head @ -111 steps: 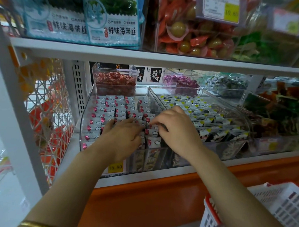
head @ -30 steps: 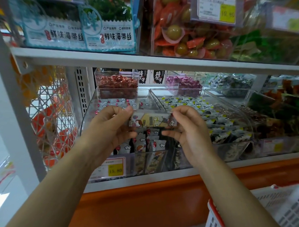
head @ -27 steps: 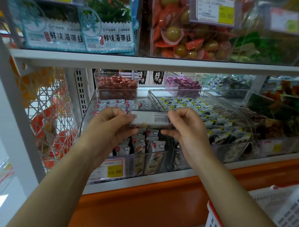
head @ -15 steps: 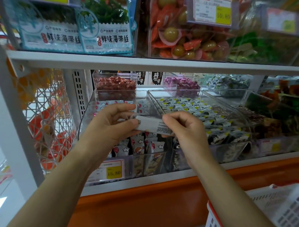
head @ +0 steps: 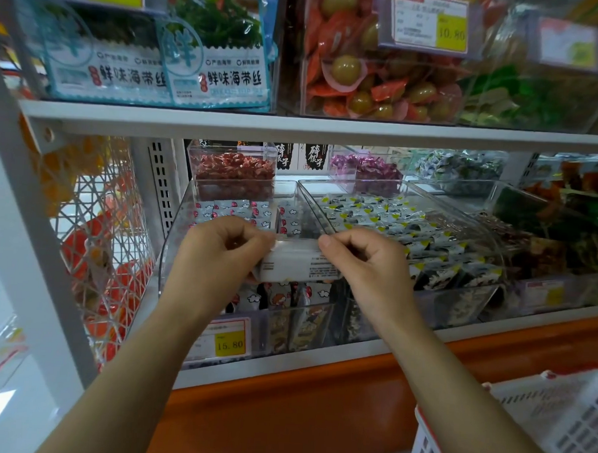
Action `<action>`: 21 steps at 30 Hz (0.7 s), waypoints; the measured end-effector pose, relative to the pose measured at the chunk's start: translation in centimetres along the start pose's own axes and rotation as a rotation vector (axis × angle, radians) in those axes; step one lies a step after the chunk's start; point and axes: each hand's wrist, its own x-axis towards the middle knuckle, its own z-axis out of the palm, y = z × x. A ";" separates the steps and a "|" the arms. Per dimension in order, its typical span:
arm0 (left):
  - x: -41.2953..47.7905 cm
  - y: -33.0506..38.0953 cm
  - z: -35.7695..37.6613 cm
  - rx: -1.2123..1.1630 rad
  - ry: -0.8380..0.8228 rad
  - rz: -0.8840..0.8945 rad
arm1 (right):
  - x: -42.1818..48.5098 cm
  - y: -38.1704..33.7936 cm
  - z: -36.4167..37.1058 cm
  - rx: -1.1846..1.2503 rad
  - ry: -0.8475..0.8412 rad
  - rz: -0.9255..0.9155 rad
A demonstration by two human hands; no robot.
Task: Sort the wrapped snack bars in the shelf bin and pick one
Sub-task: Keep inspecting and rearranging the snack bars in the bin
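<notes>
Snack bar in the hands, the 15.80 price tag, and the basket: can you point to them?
snack bar (head: 297,264), head view, white back of the wrapper.
price tag (head: 230,343), head view, yellow 15.80 part.
basket (head: 539,408), head view, white side wall.

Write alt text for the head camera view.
The left hand and right hand hold a white snack bar by its ends over a clear bin of wrapped bars. A price tag reads 15.80; a white basket sits lower right.

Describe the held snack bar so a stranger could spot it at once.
Under the white shelf, find the clear bin with the 15.80 price tag. In front of it, the left hand and right hand pinch one wrapped bar by its ends. Unlike the cloud-printed bars in the bin, it lies crosswise, showing plain white with small print.
</notes>
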 end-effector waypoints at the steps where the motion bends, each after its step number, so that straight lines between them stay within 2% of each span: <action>1: 0.1 -0.1 -0.1 0.007 0.020 0.007 | 0.0 -0.1 -0.1 0.005 -0.015 0.007; 5: 0.1 -0.2 -0.1 -0.037 0.023 -0.011 | 0.3 0.3 -0.5 0.022 -0.062 0.066; 9: -0.1 -0.2 0.3 -0.080 -0.099 0.012 | 0.2 0.7 -0.1 -0.045 0.075 0.024; 11: -0.2 -0.3 0.5 -0.058 -0.106 0.044 | 0.2 0.7 -0.1 -0.045 0.117 0.049; 12: -0.1 -0.4 0.6 -0.080 -0.077 0.044 | 0.2 0.5 -0.2 0.024 0.094 0.078; 14: 0.1 -0.3 0.7 -0.197 -0.018 0.002 | 0.2 0.1 -0.7 0.140 -0.066 0.142; 16: 0.3 -0.3 0.9 -0.275 0.009 -0.047 | 0.4 0.1 -1.1 0.080 -0.177 0.115; 17: 0.4 -0.4 1.1 -0.281 0.005 -0.059 | 0.4 0.1 -1.2 0.048 -0.163 0.095; 19: 0.4 -0.8 1.7 -0.229 0.003 -0.048 | 0.4 0.2 -1.3 0.036 -0.026 0.091; 21: 0.4 -1.4 2.2 -0.014 0.052 0.045 | 0.5 0.5 -1.6 0.102 0.148 0.168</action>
